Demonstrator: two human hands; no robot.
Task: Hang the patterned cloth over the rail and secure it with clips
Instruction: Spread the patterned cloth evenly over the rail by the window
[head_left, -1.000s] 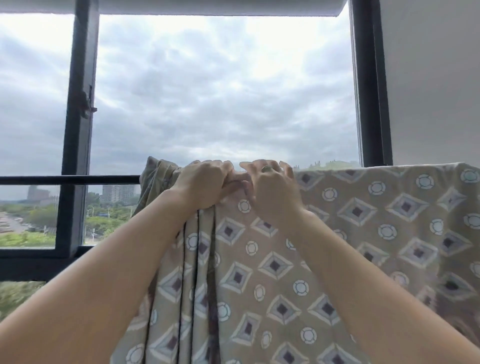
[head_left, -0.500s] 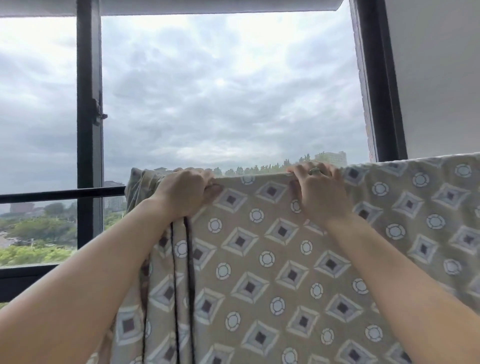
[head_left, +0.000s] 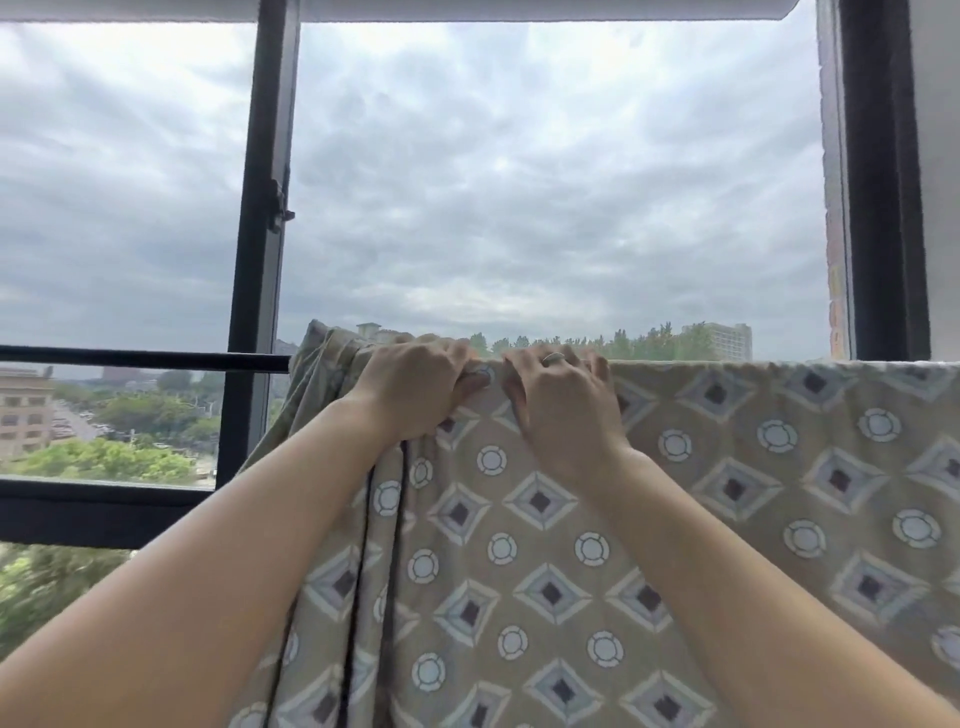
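The left hand (head_left: 415, 387) is closed on a bunched fold of the patterned cloth (head_left: 727, 493), and the right hand (head_left: 563, 400) curls over its top edge just beside. The cloth is draped over the rail (head_left: 145, 358), flat to the right and gathered at the left. No clips are in view, so spreading and clipping appear to be left.

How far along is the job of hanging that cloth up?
Partly done. The cloth already drapes over the rail and lies flat to the right. The left hand and right hand grip its top edge, beside the bunched folds at its left end. Left: spreading those folds along the bare rail, then clipping; no clips are in view.
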